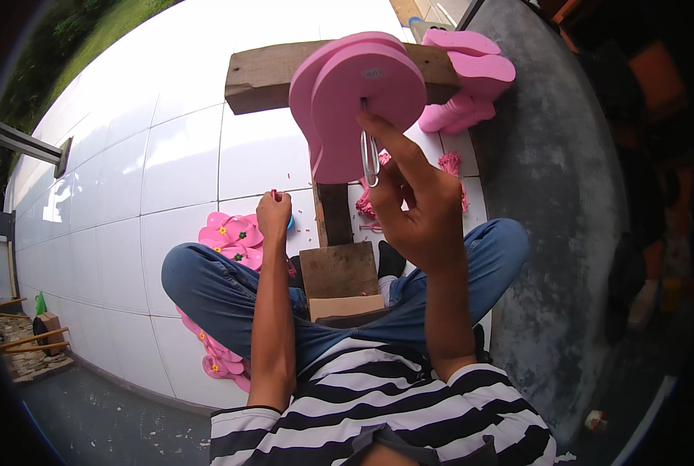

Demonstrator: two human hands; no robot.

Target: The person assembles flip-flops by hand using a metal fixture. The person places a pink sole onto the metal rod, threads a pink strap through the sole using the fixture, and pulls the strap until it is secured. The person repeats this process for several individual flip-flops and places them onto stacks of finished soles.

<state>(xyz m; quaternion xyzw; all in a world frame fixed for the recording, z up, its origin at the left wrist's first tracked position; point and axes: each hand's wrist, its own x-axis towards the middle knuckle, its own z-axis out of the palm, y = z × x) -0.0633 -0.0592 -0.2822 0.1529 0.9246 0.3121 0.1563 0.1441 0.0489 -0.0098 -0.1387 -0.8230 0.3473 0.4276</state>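
Two pink flip-flop soles (pixel 369 93) lie one over the other on a wooden crossbar. My right hand (pixel 421 206) is closed around a shiny bent metal tool (pixel 371 159), shaped like a long narrow loop. Its index fingertip touches the upper sole beside a dark slot, where the tool's upper end meets the sole. Lower to the left, my left hand (pixel 274 213) is closed, with a small reddish-pink piece (pixel 275 194) showing at its top; its kind I cannot make out. That hand is apart from the soles.
The wooden crossbar (pixel 258 76) stands on a post (pixel 334 213) between my legs. Finished-looking pink flip-flops with flowers (pixel 230 237) lie at left, partly behind my knee. More pink soles (pixel 479 70) are stacked at right. Pink straps (pixel 450 165) and scraps lie on white tiles (pixel 180 163).
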